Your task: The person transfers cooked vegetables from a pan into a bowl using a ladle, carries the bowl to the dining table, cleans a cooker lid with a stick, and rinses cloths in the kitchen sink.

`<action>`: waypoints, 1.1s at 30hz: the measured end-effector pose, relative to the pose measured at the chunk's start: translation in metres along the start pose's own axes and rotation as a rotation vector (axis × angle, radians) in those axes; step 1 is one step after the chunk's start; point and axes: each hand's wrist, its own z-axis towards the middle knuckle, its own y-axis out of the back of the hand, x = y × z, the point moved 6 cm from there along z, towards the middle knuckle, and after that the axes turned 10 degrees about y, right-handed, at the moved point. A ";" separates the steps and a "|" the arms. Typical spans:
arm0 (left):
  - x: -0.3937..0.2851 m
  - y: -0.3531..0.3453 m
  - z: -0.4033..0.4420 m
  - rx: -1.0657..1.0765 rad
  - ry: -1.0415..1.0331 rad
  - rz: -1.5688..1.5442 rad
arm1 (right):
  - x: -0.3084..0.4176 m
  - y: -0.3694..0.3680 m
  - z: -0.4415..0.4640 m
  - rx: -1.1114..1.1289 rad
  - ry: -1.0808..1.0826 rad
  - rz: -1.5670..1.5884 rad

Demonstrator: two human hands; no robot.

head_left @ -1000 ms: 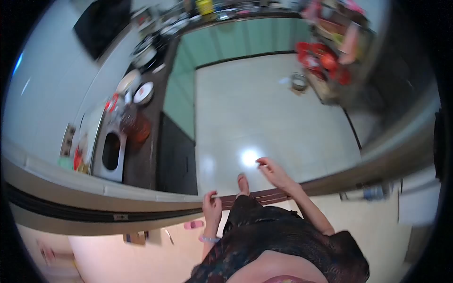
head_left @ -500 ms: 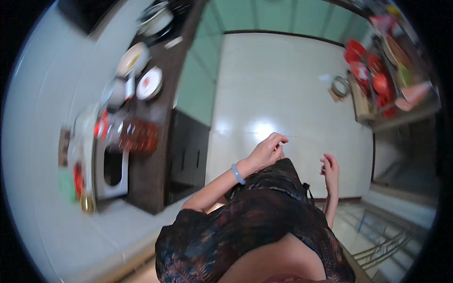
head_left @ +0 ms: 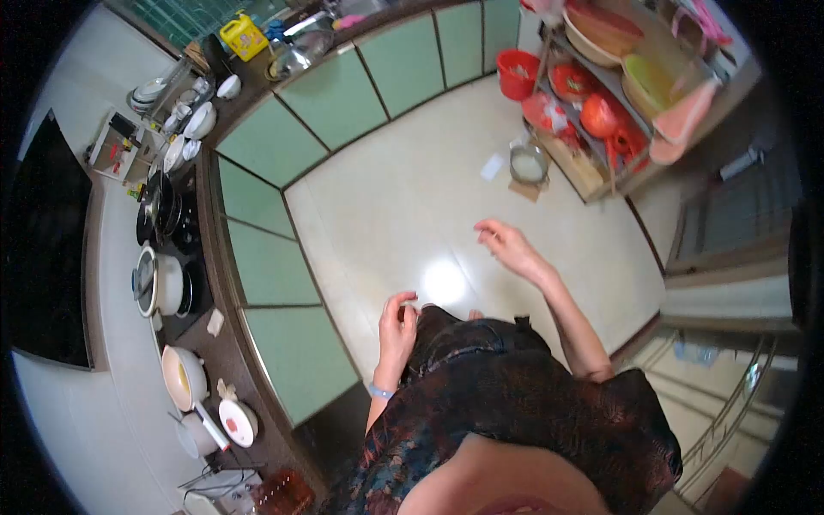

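My left hand (head_left: 398, 330), with a pale bracelet at the wrist, hangs in front of my body, its fingers loosely bent and holding nothing. Further out over the shiny floor (head_left: 369, 206), my right hand (head_left: 512, 249) is held in the air, fingers curved and apart, with nothing in it. Neither hand touches an object. Beyond the right hand, a metal pot (head_left: 528, 163) stands on the floor on a piece of cardboard.
Green cabinets (head_left: 412, 69) line the back and left. The left counter bears a white pot (head_left: 166, 281), bowls and a black stove. At the right, a rack (head_left: 631, 99) holds basins and red items, beside a red bucket (head_left: 518, 73). A yellow jug (head_left: 244, 36) stands at the back.
The view has turned and moved further into the kitchen, past the doorway. My left hand has drawn back beside my body, while my right hand has swung forward over the floor.
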 end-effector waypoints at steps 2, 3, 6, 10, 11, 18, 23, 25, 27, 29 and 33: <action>0.009 0.003 0.047 -0.007 0.115 -0.072 | 0.018 0.010 0.054 0.086 0.018 -0.045; 0.007 -0.001 0.072 -0.011 0.116 -0.108 | 0.024 0.009 0.077 0.170 0.014 -0.071; -0.012 -0.002 0.145 -0.024 0.055 -0.061 | -0.003 0.021 0.139 0.208 -0.016 -0.058; -0.061 0.019 0.219 -0.146 -0.122 0.128 | -0.067 0.043 0.198 0.147 -0.174 -0.005; -0.079 0.029 0.226 -0.181 -0.149 0.126 | -0.071 0.045 0.208 0.136 -0.157 0.013; -0.076 0.078 0.188 -0.640 -0.021 0.120 | -0.099 -0.010 0.307 0.671 -0.141 0.038; -0.007 0.101 0.057 -1.125 0.338 -0.046 | -0.027 -0.107 0.359 0.980 0.104 -0.152; 0.013 0.104 -0.014 -1.350 0.352 -0.035 | 0.008 -0.155 0.362 1.048 0.212 -0.169; 0.020 0.113 -0.083 -1.561 0.480 -0.127 | 0.055 -0.214 0.347 1.148 0.323 -0.153; 0.044 0.122 -0.153 -1.699 0.590 -0.171 | 0.101 -0.277 0.306 1.277 0.415 -0.106; 0.070 0.169 -0.294 -1.993 0.399 -0.084 | 0.216 -0.397 0.151 1.637 0.537 0.040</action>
